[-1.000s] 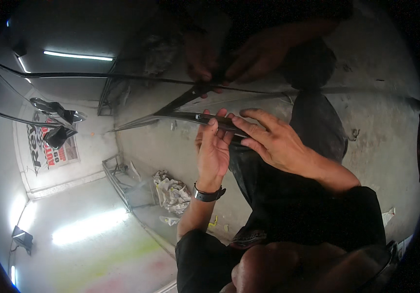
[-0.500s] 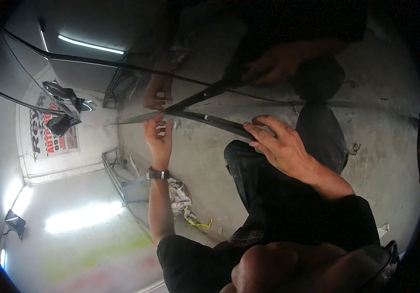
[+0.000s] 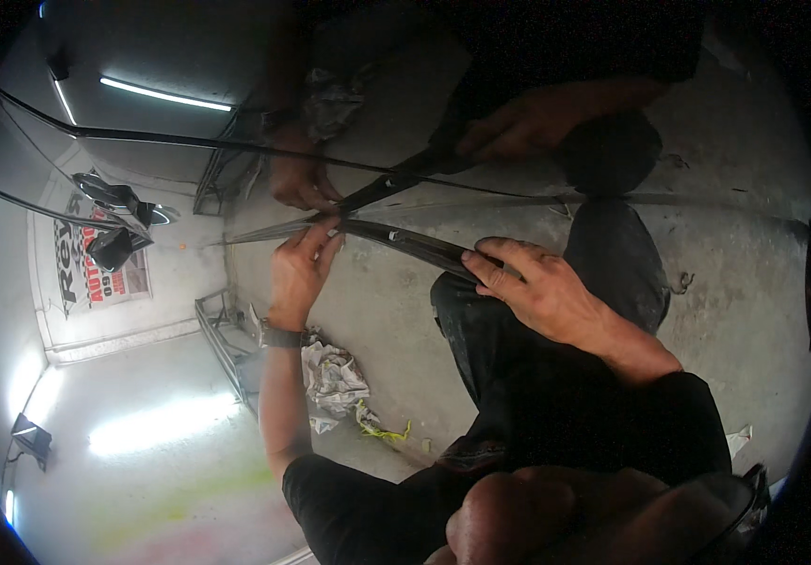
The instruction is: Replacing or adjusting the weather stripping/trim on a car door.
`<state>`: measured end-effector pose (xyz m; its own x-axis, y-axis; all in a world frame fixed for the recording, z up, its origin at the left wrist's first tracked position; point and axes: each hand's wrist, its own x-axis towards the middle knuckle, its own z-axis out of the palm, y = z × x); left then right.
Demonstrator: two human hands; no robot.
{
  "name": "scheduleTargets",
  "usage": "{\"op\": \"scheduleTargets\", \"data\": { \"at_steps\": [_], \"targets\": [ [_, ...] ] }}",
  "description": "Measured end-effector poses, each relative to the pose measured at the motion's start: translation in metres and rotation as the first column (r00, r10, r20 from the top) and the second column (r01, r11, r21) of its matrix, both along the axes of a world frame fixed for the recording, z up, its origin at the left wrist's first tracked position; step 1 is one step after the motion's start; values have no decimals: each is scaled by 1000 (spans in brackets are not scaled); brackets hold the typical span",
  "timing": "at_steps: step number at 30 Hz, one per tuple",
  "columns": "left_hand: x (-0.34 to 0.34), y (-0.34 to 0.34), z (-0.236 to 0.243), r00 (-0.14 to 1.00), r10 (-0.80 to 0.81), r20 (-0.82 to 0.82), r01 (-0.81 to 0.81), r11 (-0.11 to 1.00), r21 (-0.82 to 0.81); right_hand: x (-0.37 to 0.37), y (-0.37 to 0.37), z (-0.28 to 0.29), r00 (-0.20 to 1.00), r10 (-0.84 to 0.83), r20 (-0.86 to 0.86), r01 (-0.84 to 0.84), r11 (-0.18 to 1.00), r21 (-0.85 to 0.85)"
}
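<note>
A long black trim strip [image 3: 415, 243] runs slantwise between my hands, one end against the glossy dark car panel [image 3: 405, 122]. A small light clip shows on its edge. My left hand [image 3: 302, 268], with a watch at the wrist, is closed on the strip's far left end where it meets the panel. Near my knee, my right hand [image 3: 551, 287] grips the other end, thumb and fingers on it, and holds that end away from the panel. The panel mirrors both hands and the strip.
A side mirror [image 3: 112, 250] juts out at the left. Crumpled newspaper [image 3: 335, 377] and a yellow strand [image 3: 385, 433] lie on the concrete floor [image 3: 396, 325]. A metal frame [image 3: 222, 344] stands near the wall, beside a hanging banner [image 3: 132, 273].
My left hand's fingers have closed onto the strip's end and turned toward the panel; its forearm has swung left, showing more newspaper. My right hand keeps its hold, shifted slightly.
</note>
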<state>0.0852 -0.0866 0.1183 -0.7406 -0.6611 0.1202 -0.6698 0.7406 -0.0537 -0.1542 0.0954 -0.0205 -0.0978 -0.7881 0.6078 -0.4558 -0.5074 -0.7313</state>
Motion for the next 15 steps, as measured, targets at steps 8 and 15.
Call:
{"op": "scheduleTargets", "data": {
  "at_steps": [8,15],
  "targets": [
    [-5,-8,13,989,40,142,-61,987,150,-2,1,-4,990,71,-121,-75,997,-34],
    [-6,-8,13,980,87,177,-113,983,144,-4,5,-5,969,86,-231,-98,994,-39]
  ]
}}
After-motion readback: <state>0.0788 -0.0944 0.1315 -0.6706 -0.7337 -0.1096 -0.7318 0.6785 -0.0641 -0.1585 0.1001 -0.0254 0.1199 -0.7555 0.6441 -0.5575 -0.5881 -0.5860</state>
